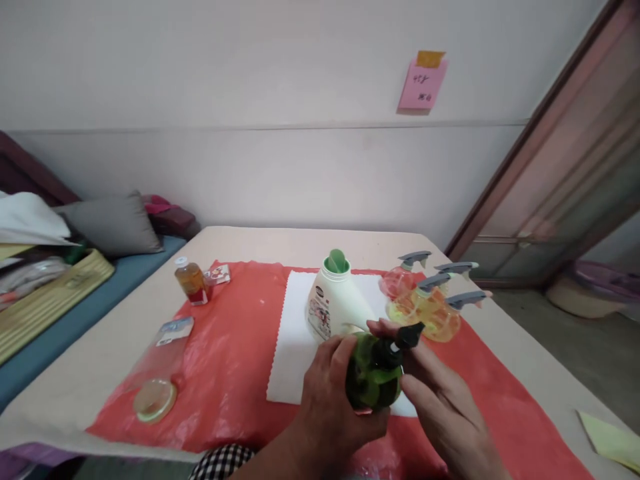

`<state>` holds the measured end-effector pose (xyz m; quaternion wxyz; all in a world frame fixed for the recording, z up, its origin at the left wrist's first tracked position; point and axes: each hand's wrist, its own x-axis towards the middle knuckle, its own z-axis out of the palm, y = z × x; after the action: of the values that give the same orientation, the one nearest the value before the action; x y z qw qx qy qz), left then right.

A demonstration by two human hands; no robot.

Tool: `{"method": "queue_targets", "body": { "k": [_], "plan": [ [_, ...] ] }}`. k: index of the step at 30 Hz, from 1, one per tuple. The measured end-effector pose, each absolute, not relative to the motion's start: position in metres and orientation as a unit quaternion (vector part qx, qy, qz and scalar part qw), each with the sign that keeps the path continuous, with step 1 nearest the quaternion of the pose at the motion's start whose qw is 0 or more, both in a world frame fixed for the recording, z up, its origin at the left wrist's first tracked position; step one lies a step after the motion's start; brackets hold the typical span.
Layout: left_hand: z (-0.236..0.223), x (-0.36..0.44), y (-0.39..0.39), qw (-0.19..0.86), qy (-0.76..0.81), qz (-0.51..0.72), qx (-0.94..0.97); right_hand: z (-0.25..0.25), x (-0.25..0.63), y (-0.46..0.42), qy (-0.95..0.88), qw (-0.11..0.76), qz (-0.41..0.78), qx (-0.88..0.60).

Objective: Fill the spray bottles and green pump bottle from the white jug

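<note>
A dark green pump bottle [373, 380] with a black pump head [407, 337] is held in front of me, tilted slightly to the right. My left hand [327, 393] wraps round its body from the left. From the right, my right hand [440, 393] reaches round the neck, thumb in front and fingers behind the pump; part of its grip is hidden. Just behind stands an uncapped, cream-coloured jug [340, 303] with a green spout in its mouth. It rests on a white cloth [290, 360] with a scalloped edge.
Several spray bottles with grey triggers [430, 310] stand right of the jug. To the left are an amber bottle [191, 283], a clear packet [173, 333] and a round lid [155, 400]. A red plastic sheet [230, 373] covers part of the table. A yellow-green paper [610, 437] lies at right.
</note>
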<state>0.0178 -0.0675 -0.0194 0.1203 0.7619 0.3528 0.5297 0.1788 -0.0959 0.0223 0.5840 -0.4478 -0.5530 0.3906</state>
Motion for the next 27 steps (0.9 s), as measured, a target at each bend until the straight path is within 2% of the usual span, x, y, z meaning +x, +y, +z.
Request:
{"method": "queue_targets", "body": {
  "k": [7,10,13,16,21,24,27],
  "plan": [
    [-0.025,0.012,-0.066,0.119,0.311,0.551,0.765,0.020,0.158,-0.091,-0.501,0.640,0.319,-0.486],
    [-0.024,0.000,-0.059,0.117,0.366,0.569,0.727,0.020,0.159,-0.084,-0.524,0.652,0.348,-0.423],
    [-0.019,-0.019,-0.039,0.152,0.464,0.591,0.642,0.015,0.176,-0.074,-0.515,0.656,0.335,-0.439],
    [-0.019,-0.037,-0.005,0.203,0.557,0.587,0.551,0.001,0.194,-0.059,-0.485,0.635,0.303,-0.520],
    [-0.040,-0.062,0.056,0.196,0.691,0.504,0.480,-0.027,0.189,-0.034,-0.517,0.559,0.262,-0.593],
    [-0.057,-0.073,0.076,0.217,0.704,0.481,0.476,-0.036,0.174,-0.021,-0.530,0.518,0.269,-0.616],
    [-0.070,-0.077,0.082,0.226,0.700,0.479,0.479,-0.037,0.169,-0.009,-0.500,0.520,0.263,-0.642]
  ]
}}
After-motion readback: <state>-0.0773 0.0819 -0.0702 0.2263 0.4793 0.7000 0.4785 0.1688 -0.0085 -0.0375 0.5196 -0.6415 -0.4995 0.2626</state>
